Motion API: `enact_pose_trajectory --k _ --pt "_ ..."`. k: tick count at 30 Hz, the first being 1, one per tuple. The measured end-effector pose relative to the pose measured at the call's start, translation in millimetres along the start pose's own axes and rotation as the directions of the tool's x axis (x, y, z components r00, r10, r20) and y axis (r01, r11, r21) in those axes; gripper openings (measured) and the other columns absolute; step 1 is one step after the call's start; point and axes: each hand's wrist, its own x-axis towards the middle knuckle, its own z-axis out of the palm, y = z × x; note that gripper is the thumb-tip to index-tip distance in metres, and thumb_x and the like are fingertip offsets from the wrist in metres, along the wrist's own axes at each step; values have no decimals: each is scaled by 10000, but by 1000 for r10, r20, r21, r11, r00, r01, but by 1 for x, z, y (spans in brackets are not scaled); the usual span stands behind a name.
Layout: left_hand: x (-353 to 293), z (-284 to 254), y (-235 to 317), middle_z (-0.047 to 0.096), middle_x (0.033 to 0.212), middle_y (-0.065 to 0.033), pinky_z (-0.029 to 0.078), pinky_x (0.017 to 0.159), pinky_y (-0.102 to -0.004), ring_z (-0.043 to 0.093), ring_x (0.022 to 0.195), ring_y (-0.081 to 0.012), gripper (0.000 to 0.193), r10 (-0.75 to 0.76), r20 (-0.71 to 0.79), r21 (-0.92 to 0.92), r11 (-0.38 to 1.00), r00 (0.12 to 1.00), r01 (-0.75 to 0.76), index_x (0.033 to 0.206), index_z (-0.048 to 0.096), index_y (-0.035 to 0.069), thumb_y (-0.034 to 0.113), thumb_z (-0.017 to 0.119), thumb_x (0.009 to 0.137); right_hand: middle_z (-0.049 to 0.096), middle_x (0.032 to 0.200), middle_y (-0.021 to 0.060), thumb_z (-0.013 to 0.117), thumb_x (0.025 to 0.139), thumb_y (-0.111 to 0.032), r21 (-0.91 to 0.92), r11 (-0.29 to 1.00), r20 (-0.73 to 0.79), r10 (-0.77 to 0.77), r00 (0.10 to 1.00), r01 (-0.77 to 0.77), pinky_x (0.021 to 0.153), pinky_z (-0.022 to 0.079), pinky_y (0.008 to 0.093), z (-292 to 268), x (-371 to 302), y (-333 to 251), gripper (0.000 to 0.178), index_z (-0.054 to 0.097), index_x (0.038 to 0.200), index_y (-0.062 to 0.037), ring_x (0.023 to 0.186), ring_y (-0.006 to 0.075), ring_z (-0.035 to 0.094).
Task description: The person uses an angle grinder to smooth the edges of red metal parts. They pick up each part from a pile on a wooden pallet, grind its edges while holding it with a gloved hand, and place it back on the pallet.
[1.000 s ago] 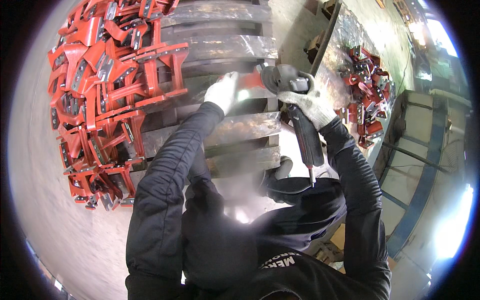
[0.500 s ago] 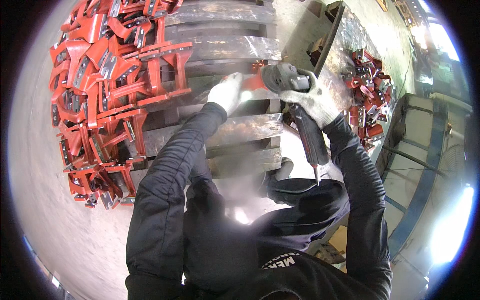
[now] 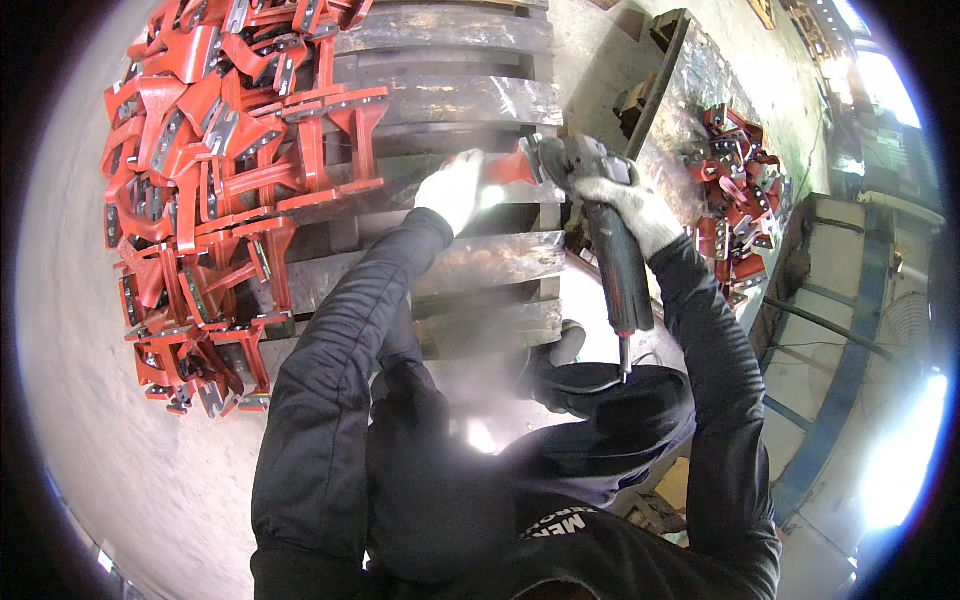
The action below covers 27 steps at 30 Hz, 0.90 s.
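- While the left hand (image 3: 452,188) clamps its fingers on the red part (image 3: 512,168) atop the bench (image 3: 470,262), keep it pressed flat.
- Right hand (image 3: 628,205), fingers wrapped tight round the grinder (image 3: 600,215) beside the part, should push gently.

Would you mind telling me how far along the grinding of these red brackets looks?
Hard to say what is finished: a big heap of red brackets lies at the left, a smaller pile at the right. In hand: the left hand steadies one red bracket while the right hand holds the angle grinder against it. Which pile remains is unclear.
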Motion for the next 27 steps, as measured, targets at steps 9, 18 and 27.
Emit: enact_pose_trajectory --k 9,18,27 --pt "-3 3 -5 610 1144 -214 573 818 -476 679 979 -388 567 -28 16 58 998 999 27 1261 499 51 448 678 899 678 916 66 789 834 -300 503 800 32 360 932 -326 603 572 304 17 -31 -56 499 593 1228 -64 661 145 657" --pt "2 4 -3 549 1335 -291 561 871 -482 654 1045 -447 700 13 -20 159 987 1000 -9 1481 365 8 316 653 922 666 786 98 740 880 -222 580 759 -30 383 923 -296 564 594 348 37 -84 20 358 601 1139 -18 608 202 666" --pt "-18 -41 35 690 1032 -299 557 807 -463 690 966 -440 656 -395 53 -240 887 917 395 1472 419 -53 279 625 944 658 1146 142 861 781 -230 585 808 -338 316 887 -64 796 582 322 40 -83 -7 822 432 1435 24 933 189 675"
